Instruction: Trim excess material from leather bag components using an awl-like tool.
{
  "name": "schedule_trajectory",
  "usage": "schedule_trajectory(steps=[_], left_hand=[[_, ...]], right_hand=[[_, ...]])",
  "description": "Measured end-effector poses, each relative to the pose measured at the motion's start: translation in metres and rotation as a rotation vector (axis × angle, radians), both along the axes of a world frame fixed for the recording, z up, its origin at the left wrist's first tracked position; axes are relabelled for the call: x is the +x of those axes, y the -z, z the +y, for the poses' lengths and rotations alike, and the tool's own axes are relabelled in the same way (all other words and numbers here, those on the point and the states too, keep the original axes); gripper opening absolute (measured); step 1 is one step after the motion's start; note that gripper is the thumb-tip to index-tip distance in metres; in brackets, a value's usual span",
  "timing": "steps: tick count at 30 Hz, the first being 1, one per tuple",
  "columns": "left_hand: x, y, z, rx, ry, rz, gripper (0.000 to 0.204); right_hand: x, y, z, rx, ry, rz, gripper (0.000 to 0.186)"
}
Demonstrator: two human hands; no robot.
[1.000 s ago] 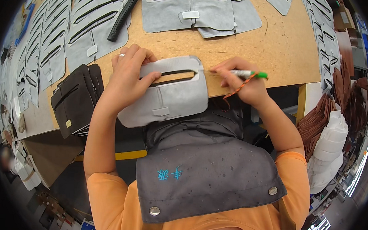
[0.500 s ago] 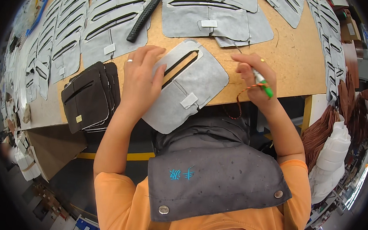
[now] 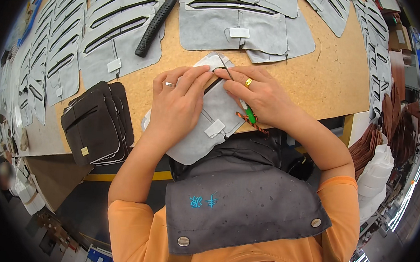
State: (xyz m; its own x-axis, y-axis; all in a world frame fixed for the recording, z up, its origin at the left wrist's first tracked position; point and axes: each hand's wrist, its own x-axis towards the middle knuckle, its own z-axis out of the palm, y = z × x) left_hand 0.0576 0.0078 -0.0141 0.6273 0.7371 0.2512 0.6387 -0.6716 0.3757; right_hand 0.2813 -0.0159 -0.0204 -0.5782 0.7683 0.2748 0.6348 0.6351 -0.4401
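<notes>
A grey fabric panel point(image 3: 190, 142) with a black-edged slot and a small white tag point(image 3: 214, 128) lies slantwise at the table's near edge, partly beneath both hands. My left hand point(image 3: 179, 98), a ring on one finger, presses its closed fingertips on the panel by the slot's far end. Opposite, my right hand point(image 3: 264, 93) grips a slim pointed tool point(image 3: 245, 107) with a thin metal shaft and a white-and-green handle. An orange-black cord point(image 3: 255, 124) hangs from it. The fingertips of both hands nearly meet at the slot, hiding the exact spot they touch.
Stacked dark brown panels point(image 3: 94, 125) sit left of my left arm. Overlapping grey panels point(image 3: 122, 31) cover the far left, others point(image 3: 229, 32) the far middle. A black textured tool handle point(image 3: 157, 26) lies between them. Brown fabric pieces point(image 3: 361, 146) hang at the right.
My right hand has moved left with the pointed tool, from beyond the panel to its slot. My left hand has slid toward the slot's far end, fingers now gathered there.
</notes>
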Motion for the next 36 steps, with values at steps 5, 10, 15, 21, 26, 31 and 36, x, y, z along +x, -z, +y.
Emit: schedule_trajectory(steps=[5, 10, 15, 21, 26, 31, 36], left_hand=[[0.000, -0.001, 0.001, -0.028, 0.001, -0.013, 0.040], [0.001, -0.001, 0.001, -0.049, -0.010, -0.023, 0.040], [0.002, -0.002, 0.000, -0.068, -0.028, -0.045, 0.040], [0.001, -0.001, 0.001, -0.070, -0.033, -0.050, 0.040], [0.001, 0.000, 0.000, -0.055, -0.018, -0.034, 0.040], [-0.002, 0.003, 0.003, -0.043, -0.009, -0.060, 0.039], [-0.008, 0.001, 0.003, -0.118, -0.089, -0.195, 0.035]], right_hand=[[-0.004, -0.008, -0.001, -0.035, 0.033, -0.038, 0.031], [-0.006, -0.006, 0.001, -0.074, 0.076, -0.087, 0.040], [0.005, 0.002, 0.002, -0.215, 0.107, 0.212, 0.045], [-0.001, -0.005, -0.001, -0.072, 0.071, 0.053, 0.033], [-0.011, -0.005, -0.005, 0.018, 0.105, -0.145, 0.028], [-0.005, 0.000, 0.003, -0.024, 0.156, 0.180, 0.022], [0.010, 0.004, 0.001, -0.040, 0.318, 0.610, 0.020]])
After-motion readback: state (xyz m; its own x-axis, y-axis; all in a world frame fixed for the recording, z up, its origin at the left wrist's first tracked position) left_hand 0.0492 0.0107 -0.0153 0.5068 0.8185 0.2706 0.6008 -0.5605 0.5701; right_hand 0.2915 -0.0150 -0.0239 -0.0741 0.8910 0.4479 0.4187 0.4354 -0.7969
